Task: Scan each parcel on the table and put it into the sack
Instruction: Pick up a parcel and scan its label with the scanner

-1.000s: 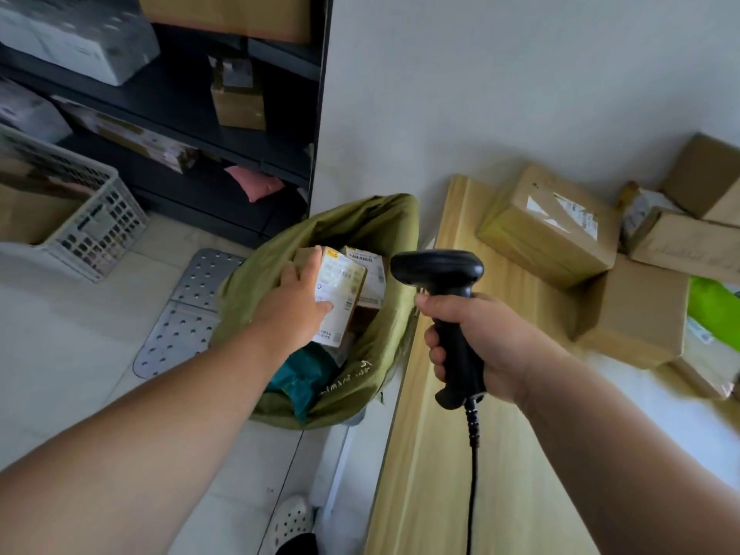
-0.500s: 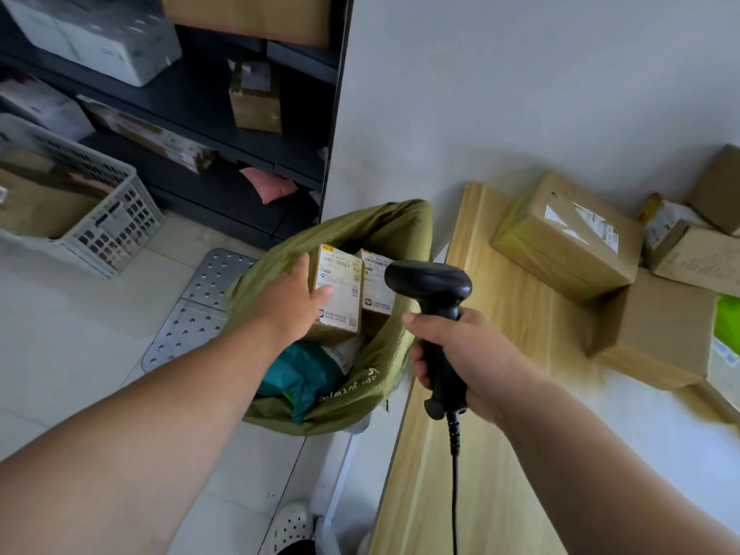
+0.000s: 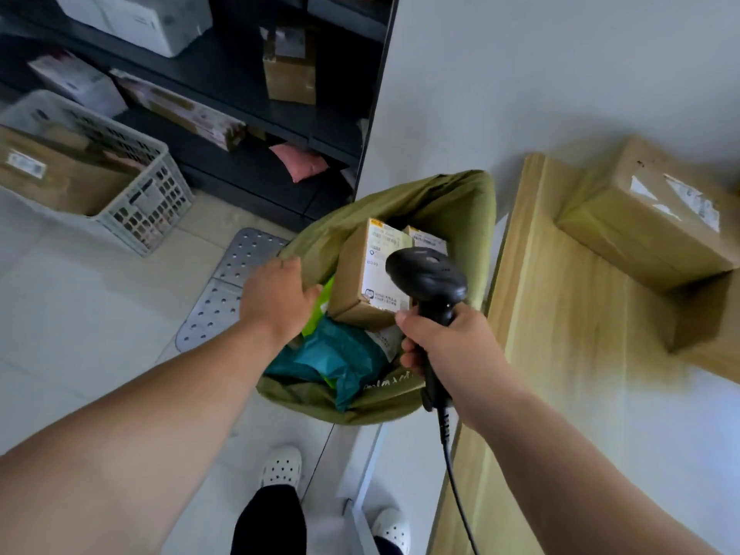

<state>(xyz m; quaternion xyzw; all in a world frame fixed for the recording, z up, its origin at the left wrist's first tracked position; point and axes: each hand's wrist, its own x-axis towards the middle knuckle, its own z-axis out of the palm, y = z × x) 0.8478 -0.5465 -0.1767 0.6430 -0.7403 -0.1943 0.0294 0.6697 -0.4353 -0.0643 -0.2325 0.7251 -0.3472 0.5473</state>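
Head view: my left hand [image 3: 276, 298] sits at the left rim of the sack [image 3: 440, 202], fingers hidden, so I cannot tell its grip. The labelled box [image 3: 360, 274] stands inside, just right of it. My right hand [image 3: 444, 346] grips the scanner [image 3: 426, 280] over the sack. The next parcel [image 3: 648, 218] lies on the desk [image 3: 560, 314], well to the right and nearer my right hand. The label print is too blurred to read.

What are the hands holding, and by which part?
The right hand grips the black barcode scanner by its handle. The left hand is at the green sack's rim; whether it grips the rim cannot be told.
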